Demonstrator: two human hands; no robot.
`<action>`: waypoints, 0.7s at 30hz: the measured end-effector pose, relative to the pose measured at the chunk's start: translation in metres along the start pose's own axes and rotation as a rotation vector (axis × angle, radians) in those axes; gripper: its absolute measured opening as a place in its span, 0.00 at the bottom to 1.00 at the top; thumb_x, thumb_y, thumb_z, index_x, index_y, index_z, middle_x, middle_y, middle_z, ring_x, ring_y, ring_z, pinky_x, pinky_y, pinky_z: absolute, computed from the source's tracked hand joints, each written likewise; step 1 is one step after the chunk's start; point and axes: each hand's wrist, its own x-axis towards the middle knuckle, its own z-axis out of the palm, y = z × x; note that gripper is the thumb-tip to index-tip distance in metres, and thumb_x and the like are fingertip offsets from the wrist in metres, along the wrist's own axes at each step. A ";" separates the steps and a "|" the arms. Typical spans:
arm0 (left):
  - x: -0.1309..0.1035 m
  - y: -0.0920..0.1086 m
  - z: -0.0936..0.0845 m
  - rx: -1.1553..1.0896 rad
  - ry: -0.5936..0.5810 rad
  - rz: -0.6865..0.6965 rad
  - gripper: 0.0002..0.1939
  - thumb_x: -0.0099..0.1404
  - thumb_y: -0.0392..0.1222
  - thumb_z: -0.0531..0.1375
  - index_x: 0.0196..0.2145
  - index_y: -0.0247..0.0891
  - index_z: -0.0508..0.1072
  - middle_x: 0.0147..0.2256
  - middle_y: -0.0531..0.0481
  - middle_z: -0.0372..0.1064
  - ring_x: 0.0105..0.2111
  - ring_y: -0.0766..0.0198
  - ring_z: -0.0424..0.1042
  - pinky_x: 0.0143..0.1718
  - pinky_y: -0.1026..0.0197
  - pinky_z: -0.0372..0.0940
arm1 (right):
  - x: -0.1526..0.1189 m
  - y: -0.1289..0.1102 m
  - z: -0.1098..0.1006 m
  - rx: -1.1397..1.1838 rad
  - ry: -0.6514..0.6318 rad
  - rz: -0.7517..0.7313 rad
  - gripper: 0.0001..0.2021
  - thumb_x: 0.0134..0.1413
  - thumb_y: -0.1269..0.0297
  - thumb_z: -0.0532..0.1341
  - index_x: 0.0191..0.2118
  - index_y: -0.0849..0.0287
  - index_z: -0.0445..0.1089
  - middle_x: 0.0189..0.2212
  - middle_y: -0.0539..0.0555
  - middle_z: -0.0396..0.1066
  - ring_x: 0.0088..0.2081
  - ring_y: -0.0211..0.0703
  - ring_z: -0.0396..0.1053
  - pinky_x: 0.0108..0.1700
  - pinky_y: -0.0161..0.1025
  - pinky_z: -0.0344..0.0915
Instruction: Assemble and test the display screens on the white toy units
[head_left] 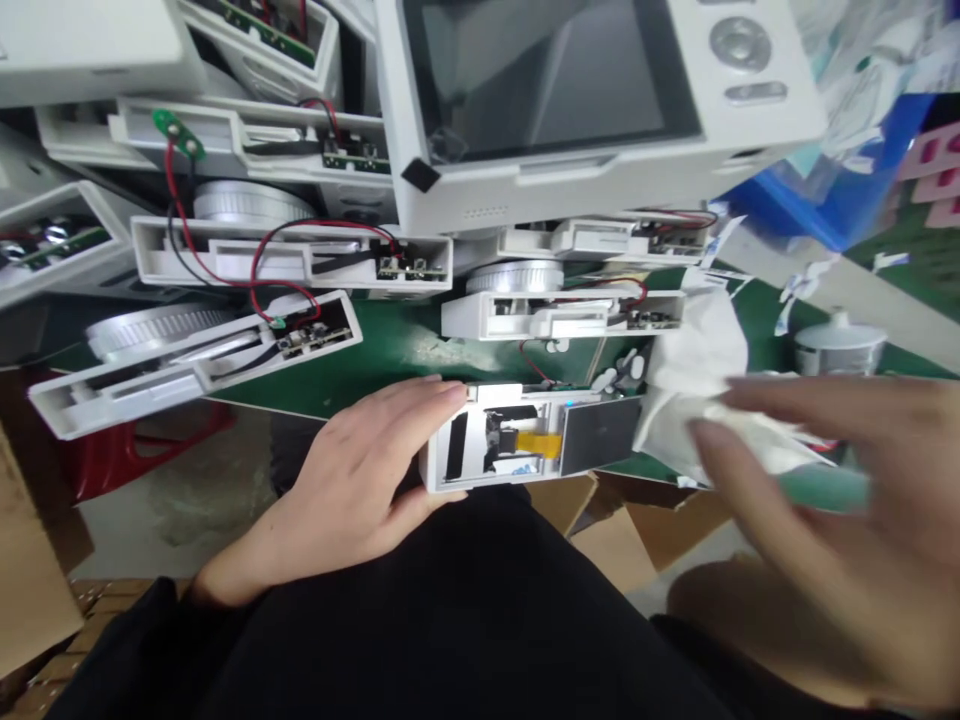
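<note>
I see the left hand (pixel 360 475) gripping an opened white camera (pixel 536 445) at the near edge of the green table (pixel 390 365); the right hand (pixel 855 530), blurred, spreads thumb from fingers toward the table's right.

The left hand (pixel 360 465) grips one end of a white rectangular plastic camera housing (pixel 471 445), whose dark flat screen panel (pixel 600 436) lies folded out on an orange ribbon cable (pixel 538 444). The right hand (pixel 847 500), blurred, spreads its fingers near a crumpled white sheet (pixel 697 335); whether they touch is hard to tell. Behind, open white housings with red and black wires (pixel 292 262) crowd the green bench (pixel 397 350).
</note>
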 end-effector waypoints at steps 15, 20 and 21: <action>-0.001 -0.002 0.004 -0.033 0.019 -0.001 0.28 0.77 0.48 0.62 0.67 0.31 0.63 0.63 0.41 0.74 0.66 0.60 0.71 0.70 0.61 0.62 | 0.044 -0.037 0.027 0.304 0.043 -0.411 0.09 0.71 0.74 0.62 0.44 0.57 0.80 0.36 0.49 0.81 0.38 0.41 0.71 0.38 0.42 0.63; -0.004 -0.003 0.004 -0.066 0.028 0.011 0.30 0.77 0.47 0.62 0.69 0.32 0.61 0.64 0.40 0.73 0.68 0.59 0.69 0.70 0.59 0.63 | 0.041 -0.040 0.028 0.249 0.087 -0.427 0.09 0.69 0.75 0.64 0.42 0.55 0.82 0.34 0.47 0.82 0.37 0.41 0.70 0.38 0.42 0.63; -0.004 -0.003 0.004 -0.066 0.029 0.012 0.29 0.77 0.47 0.62 0.69 0.32 0.61 0.64 0.40 0.73 0.68 0.59 0.69 0.70 0.60 0.63 | 0.041 -0.040 0.027 0.224 0.084 -0.434 0.10 0.69 0.75 0.64 0.42 0.55 0.82 0.34 0.47 0.82 0.37 0.41 0.69 0.38 0.42 0.63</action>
